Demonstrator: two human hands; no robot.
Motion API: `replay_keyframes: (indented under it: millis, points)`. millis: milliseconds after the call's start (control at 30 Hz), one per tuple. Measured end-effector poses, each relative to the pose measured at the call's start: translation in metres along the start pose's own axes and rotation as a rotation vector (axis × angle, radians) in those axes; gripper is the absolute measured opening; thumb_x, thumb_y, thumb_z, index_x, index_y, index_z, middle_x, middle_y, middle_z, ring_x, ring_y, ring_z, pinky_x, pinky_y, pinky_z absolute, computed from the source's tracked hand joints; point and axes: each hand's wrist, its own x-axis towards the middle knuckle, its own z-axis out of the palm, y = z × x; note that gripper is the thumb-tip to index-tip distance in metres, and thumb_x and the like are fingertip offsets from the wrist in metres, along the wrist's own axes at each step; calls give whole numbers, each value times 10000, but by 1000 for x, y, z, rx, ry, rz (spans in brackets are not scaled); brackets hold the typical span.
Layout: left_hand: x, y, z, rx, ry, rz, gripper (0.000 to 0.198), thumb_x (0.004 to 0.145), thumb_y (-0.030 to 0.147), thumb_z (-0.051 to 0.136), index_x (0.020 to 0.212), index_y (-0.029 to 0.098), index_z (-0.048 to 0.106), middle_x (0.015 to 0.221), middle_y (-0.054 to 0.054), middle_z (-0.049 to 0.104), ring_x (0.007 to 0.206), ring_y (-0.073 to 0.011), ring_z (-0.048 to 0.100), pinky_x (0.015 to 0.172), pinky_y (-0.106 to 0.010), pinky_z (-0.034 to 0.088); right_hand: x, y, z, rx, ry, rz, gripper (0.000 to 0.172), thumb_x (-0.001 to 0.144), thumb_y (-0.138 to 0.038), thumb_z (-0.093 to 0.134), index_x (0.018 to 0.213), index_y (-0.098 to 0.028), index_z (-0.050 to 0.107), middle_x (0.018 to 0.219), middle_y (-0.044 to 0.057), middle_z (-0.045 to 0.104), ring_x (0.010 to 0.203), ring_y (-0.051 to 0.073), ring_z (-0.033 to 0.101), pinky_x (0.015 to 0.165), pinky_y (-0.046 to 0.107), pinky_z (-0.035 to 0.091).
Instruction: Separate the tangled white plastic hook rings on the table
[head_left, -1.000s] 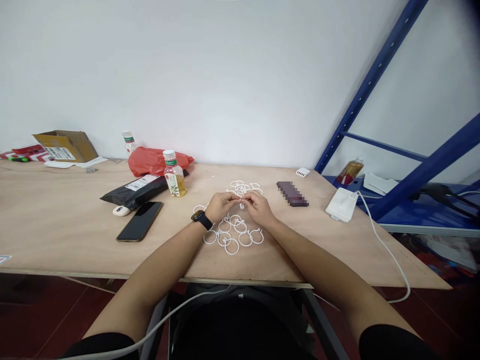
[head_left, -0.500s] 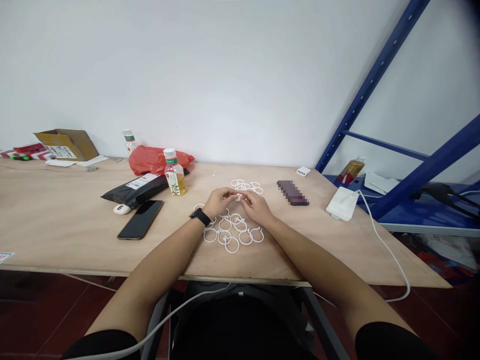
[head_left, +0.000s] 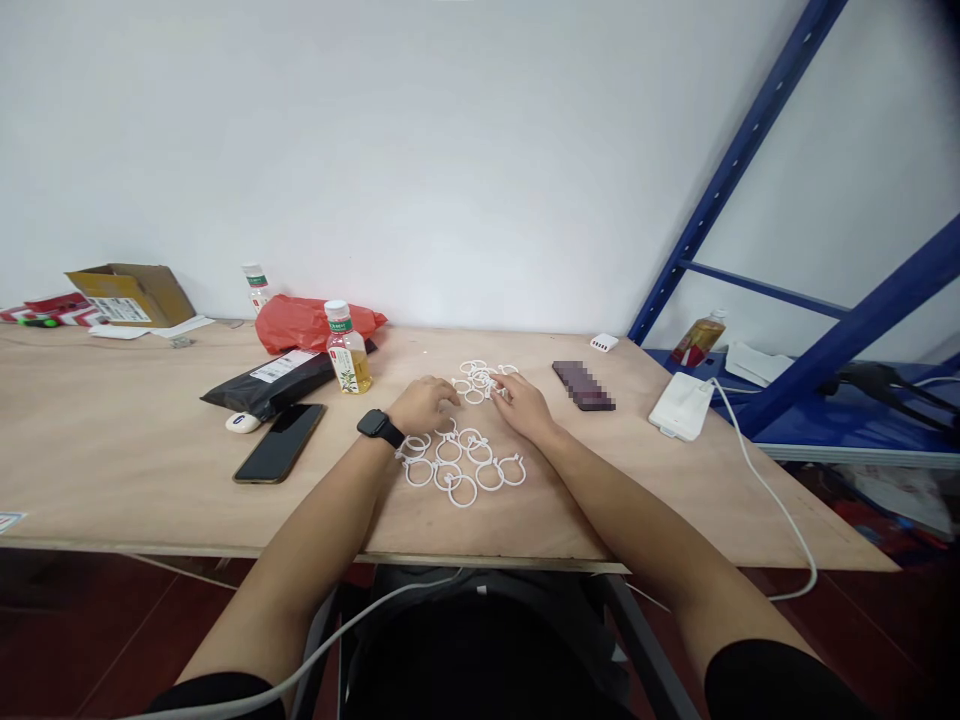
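Observation:
Two groups of white plastic curtain rings with small eyelets lie on the table. The larger near group [head_left: 463, 490] spreads out in front of me, some rings overlapping. Beyond it is a tighter far cluster [head_left: 474, 396]. My left hand [head_left: 424, 404], with a black watch on its wrist, hovers at the far left of the near group; its fingers curve loosely, and nothing shows in them. My right hand [head_left: 523, 408] rests by the right side of the far cluster, fingers apart and the tips at the rings. Whether they touch one is hard to see.
To the left are a drink bottle [head_left: 349, 355], a red plastic bag [head_left: 289, 322], a black parcel [head_left: 262, 388], a white mouse-like item [head_left: 243, 423] and a phone [head_left: 281, 443]. Rightward lie a dark pixelated item [head_left: 583, 386] and a white power bank [head_left: 681, 405] with a cable.
My hands were together, pinching a small white piece; now they have parted, the left moving left and the right slightly right. Another ring now shows at the near side of the far cluster.

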Motion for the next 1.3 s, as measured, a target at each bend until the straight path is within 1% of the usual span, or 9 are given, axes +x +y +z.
replay_keyframes:
  millis: [67,133,233,367,533,700,1000,1167,1300]
  points:
    - [0,-1,6,56,-100,-43,224,723,226,622,915,221,738,1018,-47,715,966,-226,624,934,-352,443,-2,-3,0,29,-17,-28,302,874,-212,551,1165,-226,630,995,53,675,913,193,614,817,314,484]
    - [0,-1,12,94,-124,-99,160,755,259,611,842,224,741,916,-53,725,899,-218,633,888,-335,445,-5,-9,0,66,-44,-77,266,869,-205,559,1116,-229,655,956,47,682,865,181,617,795,302,479]
    - [2,2,17,111,-9,-184,153,793,258,583,790,211,729,846,-69,725,819,-212,636,812,-320,442,-8,-20,0,130,-65,-125,243,858,-199,578,1080,-231,671,923,41,689,808,172,618,769,296,475]
    - [4,7,16,16,164,-252,198,846,307,550,833,204,719,844,-68,727,774,-210,636,740,-311,443,-8,-27,2,220,-79,-107,268,850,-230,612,1113,-228,662,912,32,697,743,158,613,740,293,476]
    - [6,16,17,-73,225,-194,227,875,335,542,877,198,723,842,-64,721,788,-203,637,768,-319,452,-6,-26,3,333,-18,-40,180,895,-260,571,1016,-229,700,898,39,717,809,172,643,753,302,487]
    - [8,25,17,-140,303,-73,262,866,394,597,1024,220,714,1035,-73,705,982,-221,617,910,-365,429,-7,-26,2,394,8,31,159,880,-268,586,974,-215,703,898,37,723,800,171,652,753,308,499]
    - [11,27,17,-345,332,-22,246,871,420,608,852,208,732,906,-62,739,874,-194,662,870,-341,464,-8,-25,8,618,47,134,181,825,-346,649,918,-207,719,871,53,733,770,191,673,706,321,541]
    - [12,30,17,-430,339,16,257,880,407,595,828,189,722,869,-75,730,823,-183,657,820,-329,490,-8,-26,5,571,45,98,148,834,-332,633,881,-213,707,823,37,717,743,185,657,693,320,534]
    - [12,27,16,-364,331,-5,239,881,400,591,889,203,726,935,-77,729,904,-199,653,889,-360,472,-6,-27,0,406,67,-18,142,881,-308,584,904,-224,696,850,33,705,792,189,644,750,335,518]
